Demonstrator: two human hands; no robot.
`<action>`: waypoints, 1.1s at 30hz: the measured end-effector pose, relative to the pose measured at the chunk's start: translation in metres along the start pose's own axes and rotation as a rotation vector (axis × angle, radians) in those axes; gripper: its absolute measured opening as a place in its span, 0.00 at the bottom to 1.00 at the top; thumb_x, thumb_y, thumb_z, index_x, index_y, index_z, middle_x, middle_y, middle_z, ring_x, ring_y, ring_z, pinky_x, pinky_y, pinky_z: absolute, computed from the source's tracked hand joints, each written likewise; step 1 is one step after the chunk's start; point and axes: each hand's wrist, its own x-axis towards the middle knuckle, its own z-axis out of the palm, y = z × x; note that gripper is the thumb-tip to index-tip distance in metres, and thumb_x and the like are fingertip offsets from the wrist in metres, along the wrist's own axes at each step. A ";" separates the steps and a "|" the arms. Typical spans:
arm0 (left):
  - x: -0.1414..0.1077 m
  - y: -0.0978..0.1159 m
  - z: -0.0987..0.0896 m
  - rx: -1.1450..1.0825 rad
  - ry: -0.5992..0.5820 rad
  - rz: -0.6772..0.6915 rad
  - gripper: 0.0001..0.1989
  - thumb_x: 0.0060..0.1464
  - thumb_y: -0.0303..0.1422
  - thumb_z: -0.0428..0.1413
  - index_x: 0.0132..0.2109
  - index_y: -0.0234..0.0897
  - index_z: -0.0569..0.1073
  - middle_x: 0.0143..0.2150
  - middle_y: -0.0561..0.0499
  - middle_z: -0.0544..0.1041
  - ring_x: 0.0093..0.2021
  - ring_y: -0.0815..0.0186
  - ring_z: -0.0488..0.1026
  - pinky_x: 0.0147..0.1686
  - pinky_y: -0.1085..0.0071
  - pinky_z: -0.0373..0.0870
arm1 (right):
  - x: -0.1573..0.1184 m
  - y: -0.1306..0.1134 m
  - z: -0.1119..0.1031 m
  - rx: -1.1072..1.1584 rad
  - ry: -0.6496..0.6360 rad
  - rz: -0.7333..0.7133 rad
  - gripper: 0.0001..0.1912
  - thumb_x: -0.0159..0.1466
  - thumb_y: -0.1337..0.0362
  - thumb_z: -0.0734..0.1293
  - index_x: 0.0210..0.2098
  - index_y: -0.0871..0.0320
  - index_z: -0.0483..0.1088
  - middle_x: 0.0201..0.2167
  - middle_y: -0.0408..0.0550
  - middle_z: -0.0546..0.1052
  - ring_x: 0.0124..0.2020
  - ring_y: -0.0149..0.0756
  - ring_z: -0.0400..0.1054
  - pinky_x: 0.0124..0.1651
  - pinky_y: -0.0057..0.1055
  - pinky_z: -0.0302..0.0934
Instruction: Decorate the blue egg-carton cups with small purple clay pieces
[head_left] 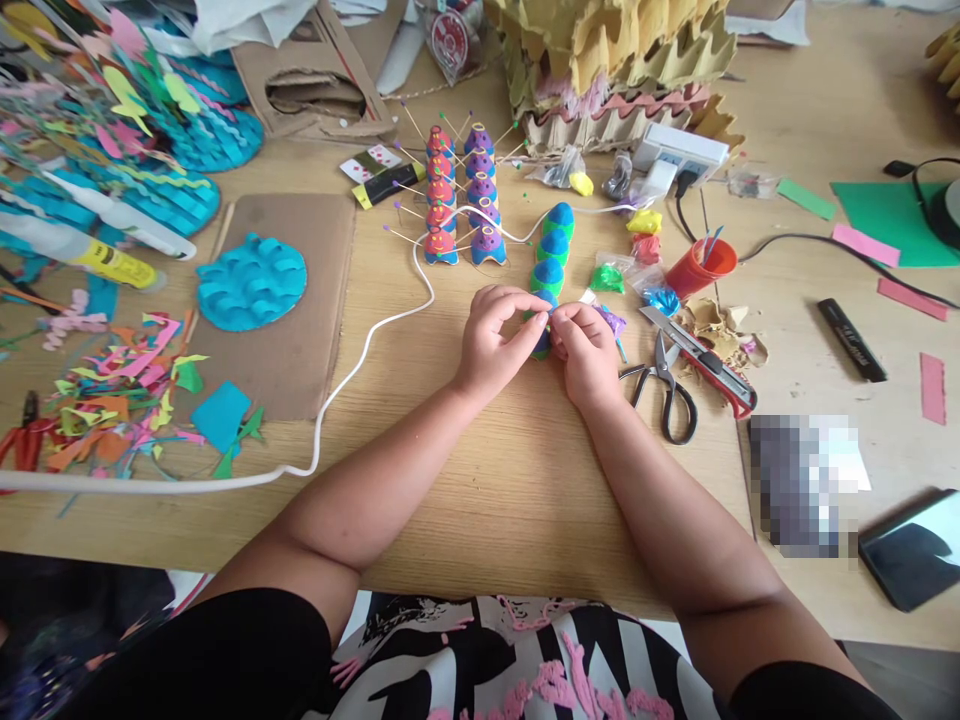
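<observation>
A strip of egg-carton cups (554,246) painted blue and green lies lengthwise in front of me. At its near end, my left hand (495,335) has thumb and forefinger closed in a pinch over the last cups. Close against it on the other side, my right hand (585,345) is closed too, its fingertips meeting the left ones. Whatever the fingertips hold is hidden or too small to name. Two finished-looking carton strips, one red and blue (441,190) and one purple and blue (482,195), stand farther back with pins sticking out.
Scissors (664,385) and a red utility knife (705,360) lie right of my hands. Bags of coloured clay (609,278) and an orange cup (701,262) stand behind. A white cable (367,345) crosses the table. Left are paper scraps (127,395) and cardboard (300,370).
</observation>
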 end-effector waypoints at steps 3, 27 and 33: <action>0.000 0.000 0.000 -0.017 0.000 0.030 0.04 0.72 0.35 0.64 0.46 0.44 0.84 0.44 0.52 0.86 0.50 0.62 0.81 0.58 0.63 0.75 | 0.001 0.000 0.000 -0.007 0.004 0.002 0.25 0.56 0.42 0.82 0.30 0.53 0.73 0.21 0.35 0.64 0.25 0.26 0.51 0.30 0.29 0.50; -0.001 -0.001 -0.002 0.051 -0.062 0.049 0.05 0.72 0.33 0.64 0.49 0.45 0.86 0.46 0.51 0.85 0.51 0.62 0.81 0.59 0.62 0.76 | 0.000 0.003 -0.002 0.002 -0.013 -0.015 0.27 0.58 0.40 0.82 0.29 0.53 0.71 0.22 0.35 0.64 0.25 0.27 0.51 0.31 0.30 0.50; 0.000 -0.001 -0.003 0.082 -0.070 0.043 0.06 0.73 0.35 0.63 0.50 0.45 0.86 0.46 0.51 0.86 0.52 0.62 0.81 0.59 0.63 0.77 | 0.001 0.004 -0.003 -0.005 -0.025 -0.021 0.28 0.59 0.38 0.82 0.30 0.53 0.71 0.23 0.35 0.64 0.25 0.26 0.51 0.31 0.30 0.51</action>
